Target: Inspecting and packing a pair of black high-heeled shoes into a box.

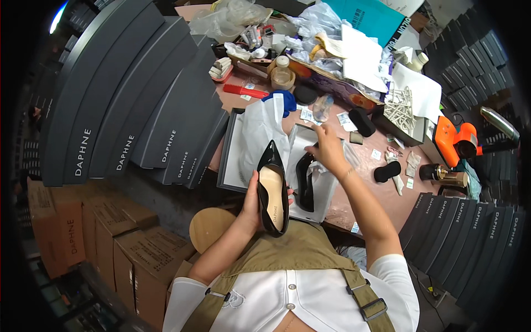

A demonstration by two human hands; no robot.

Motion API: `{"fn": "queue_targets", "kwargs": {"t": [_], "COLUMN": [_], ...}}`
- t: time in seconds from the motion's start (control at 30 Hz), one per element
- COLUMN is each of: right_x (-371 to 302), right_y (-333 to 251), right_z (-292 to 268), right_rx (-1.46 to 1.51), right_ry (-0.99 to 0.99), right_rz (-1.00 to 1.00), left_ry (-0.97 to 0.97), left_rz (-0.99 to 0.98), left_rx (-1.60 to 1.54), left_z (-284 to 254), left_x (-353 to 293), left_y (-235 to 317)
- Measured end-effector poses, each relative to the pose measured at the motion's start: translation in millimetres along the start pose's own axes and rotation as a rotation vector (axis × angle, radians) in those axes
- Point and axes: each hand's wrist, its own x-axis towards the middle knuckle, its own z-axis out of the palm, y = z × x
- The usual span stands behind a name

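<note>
A glossy black pointed pump [272,195] with a beige insole rests in my left hand [252,200], toe pointing away from me. The fingers wrap around its sides from below. My right hand [328,148] reaches over an open grey shoebox [324,206], its thumb and fingers closed at the toe end of a second black pump [305,185]. That second shoe lies in the box against white tissue paper. Left of it is the other half of the box [232,160], with a large sheet of white tissue [264,128] over it.
Tall stacks of dark shoeboxes [160,110] rise at left, and more boxes [464,232] stand at right. Cartons [149,254] sit below left. On the pink table [354,200] are a red brush [243,91], a jar [282,76], black pads, an orange heat gun [454,138] and paper-filled boxes.
</note>
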Motion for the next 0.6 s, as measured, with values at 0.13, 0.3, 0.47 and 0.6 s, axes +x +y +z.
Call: {"fn": "queue_targets", "kwargs": {"t": [0.13,0.3,0.47,0.6], "right_x": [54,39,-21,-59], "right_y": [65,73,-42,-83], "right_z": [53,49,-10,-11], "right_rx": [-0.439,-0.221,0.414,0.334], "right_ry": [-0.098,-0.023,0.106,-0.229], "right_rz": [-0.206,-0.201,-0.265,-0.437], "left_ry": [-0.027,0.007,-0.044,-0.101], "left_rz": [0.011,0.045,0.058,0.089], "left_rx": [0.04,0.001,-0.052,0.004], "left_z": [10,-5,-17,-12], "left_x": [-4,-7,4,17], "left_y": [16,24,17,16]}}
